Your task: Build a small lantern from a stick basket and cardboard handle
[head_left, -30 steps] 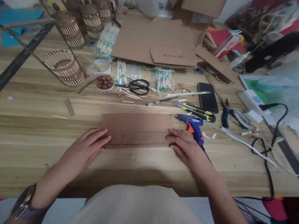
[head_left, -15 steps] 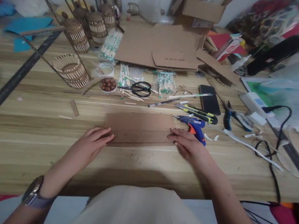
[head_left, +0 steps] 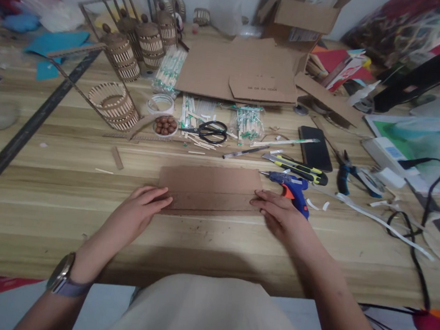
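A flat rectangular piece of brown cardboard (head_left: 210,178) lies on the wooden table in front of me. Along its near edge runs a narrower cardboard strip (head_left: 208,201). My left hand (head_left: 144,207) grips the strip's left end, the fingers over its top. At the opposite end, my right hand (head_left: 277,214) holds the strip between thumb and fingers; the thumb is partly hidden. Just beyond my right hand lies a blue glue gun (head_left: 290,185) with an orange trigger, its nozzle by the cardboard's far right corner.
Behind the cardboard lie black scissors (head_left: 211,132), a pen (head_left: 244,152), a utility knife (head_left: 297,168), a phone (head_left: 315,148) and pliers (head_left: 344,174). A small slatted basket (head_left: 114,105) stands at the left, near a bowl of brown beads (head_left: 165,126). Cardboard sheets (head_left: 214,66) lie farther back.
The view has turned slightly, so the scene sits a little farther right in the picture. Both hands keep their places on the cardboard strip.
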The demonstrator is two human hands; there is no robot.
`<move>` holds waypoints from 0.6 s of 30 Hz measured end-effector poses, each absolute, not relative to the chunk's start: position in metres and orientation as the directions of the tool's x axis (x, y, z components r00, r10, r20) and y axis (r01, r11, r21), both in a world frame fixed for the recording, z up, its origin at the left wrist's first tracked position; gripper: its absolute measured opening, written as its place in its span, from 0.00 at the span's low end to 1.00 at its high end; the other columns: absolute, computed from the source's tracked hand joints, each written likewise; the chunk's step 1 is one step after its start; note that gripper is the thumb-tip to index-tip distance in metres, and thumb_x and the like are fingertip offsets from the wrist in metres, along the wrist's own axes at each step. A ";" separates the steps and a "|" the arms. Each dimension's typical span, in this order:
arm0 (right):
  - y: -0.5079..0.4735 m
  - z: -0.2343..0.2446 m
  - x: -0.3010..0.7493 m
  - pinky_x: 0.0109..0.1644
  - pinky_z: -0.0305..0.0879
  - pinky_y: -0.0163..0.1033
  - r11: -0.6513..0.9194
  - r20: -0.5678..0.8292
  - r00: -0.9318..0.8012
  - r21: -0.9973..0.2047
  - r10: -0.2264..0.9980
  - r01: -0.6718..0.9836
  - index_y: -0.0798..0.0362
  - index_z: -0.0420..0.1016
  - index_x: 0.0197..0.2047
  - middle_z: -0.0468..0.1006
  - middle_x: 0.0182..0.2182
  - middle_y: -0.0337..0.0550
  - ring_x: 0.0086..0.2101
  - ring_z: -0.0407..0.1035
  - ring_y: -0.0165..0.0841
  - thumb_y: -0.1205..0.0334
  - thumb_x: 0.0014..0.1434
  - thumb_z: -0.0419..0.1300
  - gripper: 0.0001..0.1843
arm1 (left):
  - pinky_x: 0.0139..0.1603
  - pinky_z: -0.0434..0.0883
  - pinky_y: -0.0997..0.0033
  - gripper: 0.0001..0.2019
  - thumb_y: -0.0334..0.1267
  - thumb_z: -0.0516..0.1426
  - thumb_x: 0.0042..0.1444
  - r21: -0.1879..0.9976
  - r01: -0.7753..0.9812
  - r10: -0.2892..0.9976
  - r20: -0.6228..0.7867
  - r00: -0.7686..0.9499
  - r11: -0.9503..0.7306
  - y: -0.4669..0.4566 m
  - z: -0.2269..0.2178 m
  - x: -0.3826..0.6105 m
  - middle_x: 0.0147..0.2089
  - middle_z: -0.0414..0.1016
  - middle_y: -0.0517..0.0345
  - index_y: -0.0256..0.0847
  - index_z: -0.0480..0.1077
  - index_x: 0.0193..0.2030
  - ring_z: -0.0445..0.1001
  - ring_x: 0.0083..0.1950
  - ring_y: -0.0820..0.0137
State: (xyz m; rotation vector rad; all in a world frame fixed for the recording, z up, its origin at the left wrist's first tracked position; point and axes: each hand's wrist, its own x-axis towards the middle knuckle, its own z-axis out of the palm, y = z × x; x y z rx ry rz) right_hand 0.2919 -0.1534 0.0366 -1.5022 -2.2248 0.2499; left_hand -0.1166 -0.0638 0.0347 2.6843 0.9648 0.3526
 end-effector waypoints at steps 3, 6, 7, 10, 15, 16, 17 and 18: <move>-0.153 0.035 0.293 0.62 0.72 0.52 0.391 0.242 -0.317 -0.391 0.917 0.834 0.48 0.78 0.55 0.78 0.59 0.49 0.59 0.72 0.42 0.75 0.63 0.53 0.23 | 0.59 0.74 0.52 0.23 0.27 0.48 0.66 0.334 0.588 0.655 0.139 0.742 -0.737 -0.064 0.034 -0.117 0.63 0.75 0.49 0.47 0.75 0.61 0.70 0.60 0.60; -0.153 0.032 0.295 0.62 0.71 0.53 0.391 0.232 -0.322 -0.393 0.918 0.832 0.47 0.77 0.57 0.77 0.59 0.49 0.60 0.71 0.42 0.75 0.64 0.53 0.23 | 0.58 0.75 0.53 0.23 0.26 0.48 0.65 0.326 0.584 0.649 0.145 0.747 -0.744 -0.063 0.035 -0.117 0.62 0.75 0.50 0.47 0.75 0.61 0.71 0.60 0.60; -0.153 0.031 0.296 0.62 0.71 0.53 0.395 0.234 -0.326 -0.391 0.916 0.831 0.47 0.77 0.57 0.77 0.59 0.49 0.60 0.71 0.42 0.75 0.64 0.53 0.24 | 0.58 0.75 0.53 0.24 0.25 0.49 0.65 0.324 0.582 0.647 0.142 0.749 -0.746 -0.063 0.036 -0.117 0.62 0.75 0.50 0.47 0.75 0.61 0.71 0.60 0.60; -0.154 0.029 0.298 0.62 0.71 0.52 0.401 0.237 -0.331 -0.382 0.913 0.832 0.46 0.77 0.57 0.77 0.60 0.47 0.60 0.71 0.41 0.74 0.63 0.53 0.24 | 0.58 0.75 0.54 0.24 0.25 0.49 0.65 0.325 0.586 0.648 0.127 0.751 -0.742 -0.062 0.037 -0.118 0.62 0.75 0.51 0.48 0.74 0.61 0.71 0.59 0.61; -0.154 0.029 0.296 0.62 0.72 0.53 0.396 0.242 -0.324 -0.383 0.915 0.834 0.46 0.78 0.57 0.78 0.60 0.47 0.60 0.71 0.42 0.76 0.62 0.54 0.26 | 0.59 0.74 0.54 0.23 0.26 0.48 0.66 0.334 0.586 0.650 0.120 0.750 -0.738 -0.062 0.037 -0.118 0.62 0.75 0.50 0.46 0.75 0.61 0.70 0.60 0.61; -0.154 0.029 0.296 0.62 0.72 0.53 0.399 0.249 -0.323 -0.383 0.913 0.833 0.46 0.78 0.57 0.78 0.59 0.48 0.60 0.71 0.42 0.76 0.61 0.54 0.26 | 0.59 0.74 0.54 0.23 0.26 0.48 0.66 0.335 0.589 0.652 0.115 0.749 -0.736 -0.062 0.038 -0.117 0.62 0.75 0.50 0.46 0.75 0.61 0.70 0.60 0.61; -0.153 0.029 0.295 0.61 0.72 0.52 0.402 0.259 -0.322 -0.381 0.911 0.832 0.47 0.79 0.56 0.79 0.58 0.48 0.59 0.72 0.42 0.76 0.61 0.54 0.25 | 0.60 0.73 0.54 0.23 0.27 0.48 0.66 0.336 0.592 0.655 0.109 0.748 -0.733 -0.062 0.038 -0.117 0.63 0.75 0.50 0.46 0.75 0.61 0.70 0.60 0.60; -0.153 0.030 0.294 0.61 0.73 0.52 0.405 0.268 -0.320 -0.377 0.909 0.833 0.48 0.79 0.56 0.79 0.58 0.49 0.59 0.72 0.42 0.76 0.62 0.54 0.24 | 0.60 0.73 0.54 0.23 0.27 0.48 0.66 0.336 0.595 0.657 0.105 0.747 -0.730 -0.062 0.039 -0.117 0.63 0.75 0.50 0.46 0.75 0.61 0.70 0.60 0.60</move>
